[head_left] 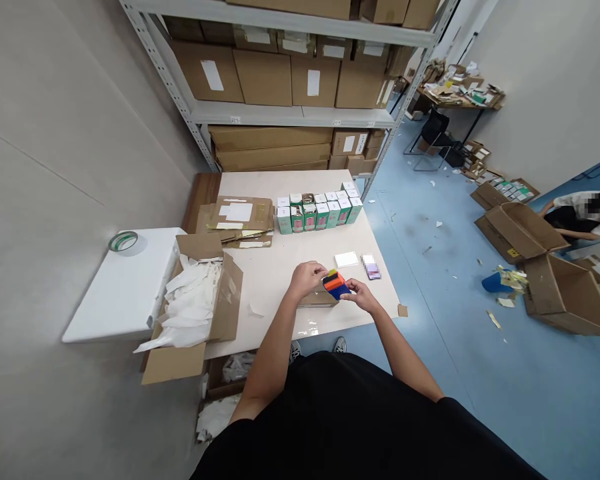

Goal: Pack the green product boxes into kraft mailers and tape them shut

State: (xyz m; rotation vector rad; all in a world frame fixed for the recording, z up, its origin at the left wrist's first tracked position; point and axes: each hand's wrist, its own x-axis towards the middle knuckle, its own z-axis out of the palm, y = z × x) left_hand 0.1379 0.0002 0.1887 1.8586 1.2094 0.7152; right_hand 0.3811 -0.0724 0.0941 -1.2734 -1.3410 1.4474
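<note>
A small packet (335, 285) with orange, blue, black and yellow patches is held tilted above the table by both hands. My right hand (361, 295) grips its lower right corner between thumb and fingers. At the upper left, my left hand (307, 277) is closed in a pinch at the packet's yellow edge. Beneath them lies a brown cardboard box (316, 298), partly hidden by the left wrist and the packet. Just beyond the right hand are a flat white box (346, 259) and a purple phone-like item (371, 267), its face blurred.
Green-and-white boxes (322, 215) stand in rows at the table's back. Flattened cardboard (240, 217) lies to their left. An open carton (227, 300) of white paper sits left; a tape roll (123, 241) rests beyond. Shelving (280, 115) rises behind. A person (585, 213) sits far right.
</note>
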